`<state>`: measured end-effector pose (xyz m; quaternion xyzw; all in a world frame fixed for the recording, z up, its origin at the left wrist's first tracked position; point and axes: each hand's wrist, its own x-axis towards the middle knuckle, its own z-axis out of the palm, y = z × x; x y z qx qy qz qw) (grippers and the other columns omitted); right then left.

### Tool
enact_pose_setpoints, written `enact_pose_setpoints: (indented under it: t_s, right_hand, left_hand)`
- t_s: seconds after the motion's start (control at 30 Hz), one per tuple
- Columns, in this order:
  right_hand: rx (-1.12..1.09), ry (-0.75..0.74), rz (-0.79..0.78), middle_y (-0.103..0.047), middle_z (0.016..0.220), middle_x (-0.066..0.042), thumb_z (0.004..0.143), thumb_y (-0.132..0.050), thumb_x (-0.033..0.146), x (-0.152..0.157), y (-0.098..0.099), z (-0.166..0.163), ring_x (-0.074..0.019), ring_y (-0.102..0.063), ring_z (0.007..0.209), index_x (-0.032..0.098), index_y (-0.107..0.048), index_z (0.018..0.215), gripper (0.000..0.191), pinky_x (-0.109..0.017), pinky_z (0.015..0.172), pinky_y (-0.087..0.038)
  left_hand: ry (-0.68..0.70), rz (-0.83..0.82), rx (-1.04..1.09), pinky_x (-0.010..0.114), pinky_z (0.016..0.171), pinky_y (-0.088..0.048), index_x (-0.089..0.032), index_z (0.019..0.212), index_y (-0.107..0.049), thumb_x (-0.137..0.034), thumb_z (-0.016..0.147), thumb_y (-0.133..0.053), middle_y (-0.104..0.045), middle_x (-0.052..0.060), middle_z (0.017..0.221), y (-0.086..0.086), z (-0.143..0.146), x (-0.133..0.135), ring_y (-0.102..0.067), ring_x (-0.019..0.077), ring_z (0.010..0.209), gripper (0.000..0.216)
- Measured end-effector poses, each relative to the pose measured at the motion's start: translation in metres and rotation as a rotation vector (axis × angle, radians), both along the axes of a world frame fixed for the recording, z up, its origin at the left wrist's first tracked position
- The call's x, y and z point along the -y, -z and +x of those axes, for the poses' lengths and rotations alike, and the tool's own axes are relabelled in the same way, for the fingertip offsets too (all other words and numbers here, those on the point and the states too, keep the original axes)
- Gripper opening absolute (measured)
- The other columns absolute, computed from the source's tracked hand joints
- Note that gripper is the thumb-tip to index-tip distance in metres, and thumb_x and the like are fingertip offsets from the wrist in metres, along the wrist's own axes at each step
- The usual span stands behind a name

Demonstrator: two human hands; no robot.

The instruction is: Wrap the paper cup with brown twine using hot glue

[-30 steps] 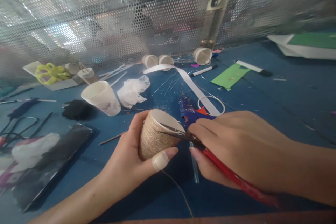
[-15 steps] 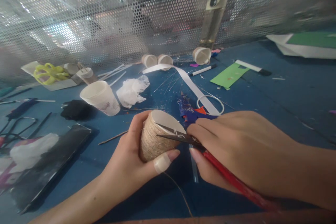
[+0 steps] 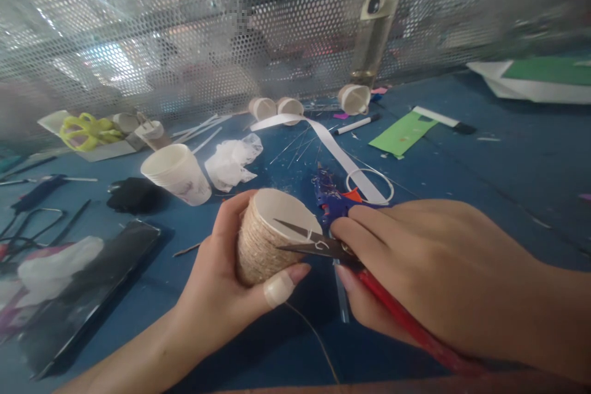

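My left hand (image 3: 231, 271) is wrapped round a paper cup (image 3: 263, 246) covered in brown twine, its open white mouth tilted up and to the right. A strip of pale tape circles my left thumb. In my right hand (image 3: 415, 271) are red-handled scissors (image 3: 392, 301), their dark blades parted at the cup's rim. White bits cling to the blades. A loose twine strand (image 3: 318, 338) trails below the cup toward the front edge. Just beyond my right fingers lies a blue glue gun (image 3: 330, 197), partly hidden by the hand.
On the blue table stand a white cup stack (image 3: 178, 172), crumpled plastic (image 3: 234, 162), and a white strip (image 3: 330, 144). Several small cups (image 3: 354, 100) lie along the mesh wall (image 3: 184, 31), near a clear bottle (image 3: 372, 37). Green paper (image 3: 403, 131) is at right; a black packet (image 3: 96, 295) at left.
My left hand and the twine-covered cup have shifted slightly left, exposing more of the cup's mouth. The scissor blades sit a little lower and stay parted; my right hand hardly moves.
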<state>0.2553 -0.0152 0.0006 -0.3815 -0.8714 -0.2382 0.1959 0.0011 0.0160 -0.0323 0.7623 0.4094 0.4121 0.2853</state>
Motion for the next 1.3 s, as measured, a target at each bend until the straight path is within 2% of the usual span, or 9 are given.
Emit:
enact_pose_setpoints:
  t_s: [0.33, 0.63, 0.97, 1.3]
  right_hand:
    - [0.0, -0.026, 0.012, -0.059, 0.058, 0.001, 0.098, -0.045, 0.024, -0.0013, 0.0026, 0.0022, -0.0211, -0.054, 0.04, 0.026, -0.06, 0.073, 0.03, -0.035, 0.045, -0.033]
    - [0.023, -0.048, 0.025, -0.058, 0.057, 0.001, 0.102, -0.044, 0.026, -0.0041, 0.0025, 0.0048, -0.0211, -0.053, 0.039, 0.025, -0.061, 0.074, 0.033, -0.035, 0.043, -0.03]
    - [0.009, -0.055, 0.029, -0.058, 0.057, 0.001, 0.101, -0.044, 0.025, -0.0027, -0.0006, 0.0026, -0.0214, -0.055, 0.04, 0.025, -0.06, 0.072, 0.033, -0.036, 0.042, -0.033]
    - [0.007, -0.073, -0.003, -0.059, 0.057, 0.001, 0.103, -0.044, 0.024, -0.003, 0.0, 0.0019, -0.0217, -0.056, 0.039, 0.025, -0.061, 0.073, 0.035, -0.036, 0.042, -0.031]
  left_hand:
    - [0.017, 0.045, -0.053, 0.028, 0.085, -0.066, -0.037, 0.143, -0.053, -0.046, 0.09, -0.089, -0.081, -0.003, 0.114, 0.0024, 0.0009, -0.0004, -0.081, 0.018, 0.094, 0.065]
    - [-0.007, 0.039, -0.083, 0.029, 0.083, -0.066, -0.037, 0.144, -0.053, -0.045, 0.089, -0.089, -0.08, -0.002, 0.115, 0.0035, 0.0004, -0.0009, -0.081, 0.02, 0.096, 0.067]
    - [0.014, 0.045, -0.058, 0.03, 0.085, -0.067, -0.039, 0.145, -0.052, -0.044, 0.09, -0.088, -0.08, -0.002, 0.117, 0.0061, 0.0, 0.0006, -0.081, 0.0198, 0.095, 0.066]
    - [0.023, 0.055, -0.08, 0.028, 0.079, -0.067, -0.035, 0.145, -0.05, -0.044, 0.09, -0.089, -0.082, -0.002, 0.112, 0.0034, -0.0027, 0.0015, -0.082, 0.0199, 0.091, 0.068]
